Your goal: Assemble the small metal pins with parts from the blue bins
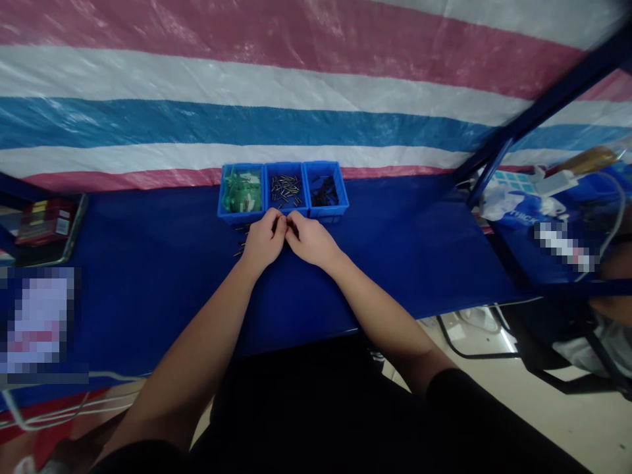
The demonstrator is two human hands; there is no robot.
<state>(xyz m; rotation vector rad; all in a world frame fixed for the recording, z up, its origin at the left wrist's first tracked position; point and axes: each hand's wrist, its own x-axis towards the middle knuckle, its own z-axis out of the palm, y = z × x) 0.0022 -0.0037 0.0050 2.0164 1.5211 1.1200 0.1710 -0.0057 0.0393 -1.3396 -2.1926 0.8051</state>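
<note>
My left hand [265,238] and my right hand [312,239] meet fingertip to fingertip just in front of three blue bins. Both are closed, fingers curled inward, and whatever they pinch is hidden. The left bin [241,216] holds small parts in green-tinted plastic bags [241,189]. In the middle bin [269,207] lie many small metal pin-like pieces [285,187]. Black small parts [324,192] fill part of the right bin [332,211]. Beside my left hand, several thin dark pieces [239,251] lie on the blue table [385,263].
A striped plastic sheet [296,79] hangs behind the table. At the left edge is a tray with a red box [47,222]. To the right stand a blue metal frame post [488,172] and another table with bags and a cable. Part of another person shows at the far right.
</note>
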